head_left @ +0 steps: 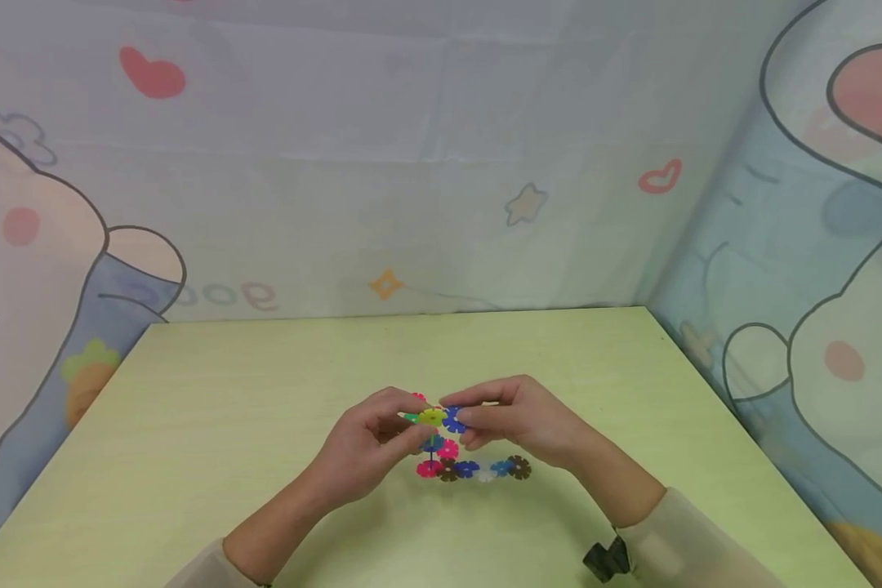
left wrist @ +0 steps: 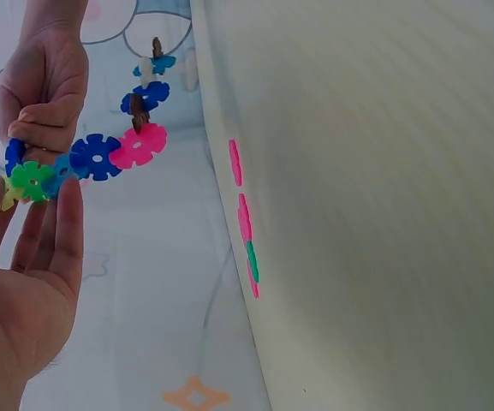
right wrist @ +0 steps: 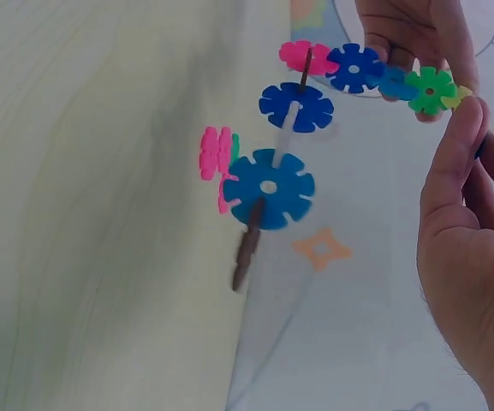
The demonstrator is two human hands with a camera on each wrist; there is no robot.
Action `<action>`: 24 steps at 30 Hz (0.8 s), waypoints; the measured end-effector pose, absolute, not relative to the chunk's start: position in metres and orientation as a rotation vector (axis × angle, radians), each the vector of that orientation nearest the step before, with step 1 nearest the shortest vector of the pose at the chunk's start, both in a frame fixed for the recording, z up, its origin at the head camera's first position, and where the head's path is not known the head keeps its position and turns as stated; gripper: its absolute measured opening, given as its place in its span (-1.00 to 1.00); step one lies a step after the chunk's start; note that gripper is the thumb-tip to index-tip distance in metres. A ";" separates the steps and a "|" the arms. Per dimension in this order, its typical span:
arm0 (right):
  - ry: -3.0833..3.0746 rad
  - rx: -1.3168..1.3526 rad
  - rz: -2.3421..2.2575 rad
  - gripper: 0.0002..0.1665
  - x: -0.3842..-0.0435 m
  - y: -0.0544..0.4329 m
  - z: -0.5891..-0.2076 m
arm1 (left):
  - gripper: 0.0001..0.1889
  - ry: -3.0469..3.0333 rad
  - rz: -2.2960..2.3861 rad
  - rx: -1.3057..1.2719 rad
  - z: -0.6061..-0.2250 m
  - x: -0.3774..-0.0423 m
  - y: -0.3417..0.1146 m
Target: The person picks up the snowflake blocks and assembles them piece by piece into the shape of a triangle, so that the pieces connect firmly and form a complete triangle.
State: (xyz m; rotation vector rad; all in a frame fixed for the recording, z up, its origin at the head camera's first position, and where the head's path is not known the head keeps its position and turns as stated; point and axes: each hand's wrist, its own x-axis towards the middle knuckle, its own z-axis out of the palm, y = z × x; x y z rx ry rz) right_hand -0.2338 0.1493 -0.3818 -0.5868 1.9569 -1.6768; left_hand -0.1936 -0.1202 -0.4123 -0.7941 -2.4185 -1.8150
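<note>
Here's the yellow interlocking disc (head_left: 432, 416), pinched by the left hand (head_left: 360, 449), and just to its right comes the dark-blue disc (head_left: 453, 421), pinched by the right hand (head_left: 532, 420). Edge near edge, very close; whether their slots have bitten, I can't tell. The left hand is the nearer to the assembled chain (left wrist: 96, 157), which begins at that yellow disc. And look at its long axis: down from the yellow disc through a green disc (left wrist: 32, 181) to a pink disc (head_left: 427, 469) below, then a sharp corner, running off rightward until a brown disc (head_left: 519, 467) ends it, low and right of the yellow one. Thin, plastic-looking pieces, flower-shaped, notched rims, small centre holes, some turned crosswise. Lower than the yellow disc, other pink discs (left wrist: 235, 163) lie on the pale, faintly grained surface (head_left: 265, 392).
</note>
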 end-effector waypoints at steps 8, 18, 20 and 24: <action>2.003 -0.533 -1.687 -0.63 -0.231 0.147 -0.379 | -0.91 -2.389 -1.528 -0.695 -0.410 -0.195 -0.120; 2.015 -0.555 -1.699 -0.47 -0.226 0.147 -0.380 | -0.88 -2.333 -1.715 -0.676 -0.407 -0.193 -0.121; 2.032 -0.559 -1.712 -0.47 -0.225 0.147 -0.381 | -0.88 -2.317 -1.753 -0.678 -0.408 -0.193 -0.121; 2.067 -0.569 -1.712 -0.50 -0.224 0.146 -0.382 | -0.89 -2.291 -1.797 -0.703 -0.408 -0.193 -0.120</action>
